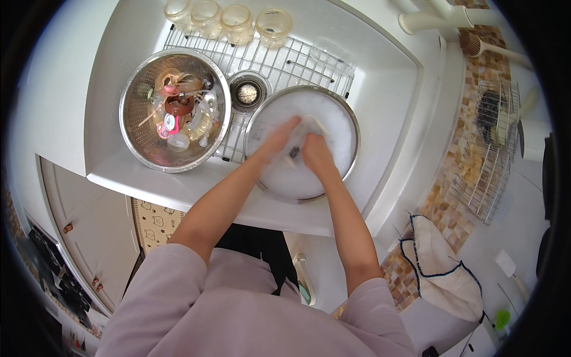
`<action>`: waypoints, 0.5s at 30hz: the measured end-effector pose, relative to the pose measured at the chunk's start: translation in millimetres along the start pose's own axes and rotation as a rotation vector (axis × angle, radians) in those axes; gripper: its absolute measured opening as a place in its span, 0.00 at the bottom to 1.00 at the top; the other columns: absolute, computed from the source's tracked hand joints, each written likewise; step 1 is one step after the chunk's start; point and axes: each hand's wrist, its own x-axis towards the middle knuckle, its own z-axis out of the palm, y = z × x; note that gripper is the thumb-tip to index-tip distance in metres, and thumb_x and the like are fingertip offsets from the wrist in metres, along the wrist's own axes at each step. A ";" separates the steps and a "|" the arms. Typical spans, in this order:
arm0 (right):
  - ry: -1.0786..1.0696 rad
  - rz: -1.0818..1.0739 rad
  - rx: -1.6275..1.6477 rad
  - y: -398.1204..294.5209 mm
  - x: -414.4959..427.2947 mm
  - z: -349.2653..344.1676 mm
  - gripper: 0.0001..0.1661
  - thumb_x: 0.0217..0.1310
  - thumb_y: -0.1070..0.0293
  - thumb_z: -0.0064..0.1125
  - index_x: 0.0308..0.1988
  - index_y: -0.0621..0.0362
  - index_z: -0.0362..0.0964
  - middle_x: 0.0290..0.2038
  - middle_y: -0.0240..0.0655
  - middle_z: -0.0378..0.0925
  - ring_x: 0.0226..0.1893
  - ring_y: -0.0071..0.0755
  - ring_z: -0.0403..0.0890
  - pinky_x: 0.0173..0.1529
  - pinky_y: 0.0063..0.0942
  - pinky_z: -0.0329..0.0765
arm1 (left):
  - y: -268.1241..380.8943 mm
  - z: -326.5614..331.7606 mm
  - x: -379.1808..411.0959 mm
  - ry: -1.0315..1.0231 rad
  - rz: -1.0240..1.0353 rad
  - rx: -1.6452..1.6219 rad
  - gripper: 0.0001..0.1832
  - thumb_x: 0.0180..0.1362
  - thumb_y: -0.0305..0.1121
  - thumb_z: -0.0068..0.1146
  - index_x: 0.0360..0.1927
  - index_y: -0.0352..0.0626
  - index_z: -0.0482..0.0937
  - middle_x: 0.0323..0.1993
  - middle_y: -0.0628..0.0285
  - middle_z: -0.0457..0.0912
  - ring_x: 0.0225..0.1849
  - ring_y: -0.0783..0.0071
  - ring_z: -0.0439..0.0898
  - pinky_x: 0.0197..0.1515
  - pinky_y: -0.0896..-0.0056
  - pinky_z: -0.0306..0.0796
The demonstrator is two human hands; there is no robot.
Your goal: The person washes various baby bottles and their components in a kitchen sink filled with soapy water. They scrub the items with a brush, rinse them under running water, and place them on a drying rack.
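Both of my hands are in a round steel basin [358,147] full of white suds [343,134], on the right side of the sink. My left hand [281,139] is smeared by motion, its fingers stretched over the foam. Close beside it, my right hand [316,154] has its fingers curled down toward the suds. Between and beyond the hands shows a blurred pale edge [316,123], perhaps of something partly sunk in foam. A small dark patch [295,152] lies between the hands. Blur and suds hide what either hand grips.
Left of the basin, a steel colander [134,129] holds pacifiers [169,122], a brown-red ring [179,106] and clear plastic parts. Several amber-tinted jars [236,24] and a clear bottle [332,58] rest on the wire sink grid [285,62]. The drain [248,93] sits between the vessels.
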 end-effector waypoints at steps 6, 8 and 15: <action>-0.198 -0.429 -0.137 8.6 5.4 15.6 0.13 0.51 0.74 0.41 0.24 0.70 0.71 0.26 0.60 0.73 0.31 0.58 0.76 0.36 0.45 0.73 | -3.8 -8.5 7.8 -0.009 -0.136 -0.212 0.29 0.59 0.52 0.41 0.54 0.39 0.67 0.52 0.60 0.69 0.53 0.71 0.66 0.56 0.71 0.57; -0.140 -0.160 -0.074 8.8 8.9 8.8 0.12 0.50 0.74 0.42 0.25 0.70 0.72 0.26 0.59 0.73 0.31 0.58 0.76 0.37 0.46 0.72 | -1.5 0.7 3.5 -0.002 -0.032 -0.087 0.30 0.59 0.53 0.40 0.55 0.40 0.65 0.52 0.61 0.68 0.53 0.72 0.67 0.56 0.71 0.58; -0.233 -0.369 -0.044 12.5 8.7 15.2 0.10 0.47 0.77 0.44 0.24 0.71 0.72 0.25 0.59 0.73 0.29 0.58 0.76 0.39 0.45 0.72 | 6.4 -5.3 -3.8 0.053 -0.126 -0.187 0.31 0.60 0.54 0.37 0.57 0.41 0.63 0.54 0.62 0.66 0.54 0.74 0.65 0.58 0.72 0.56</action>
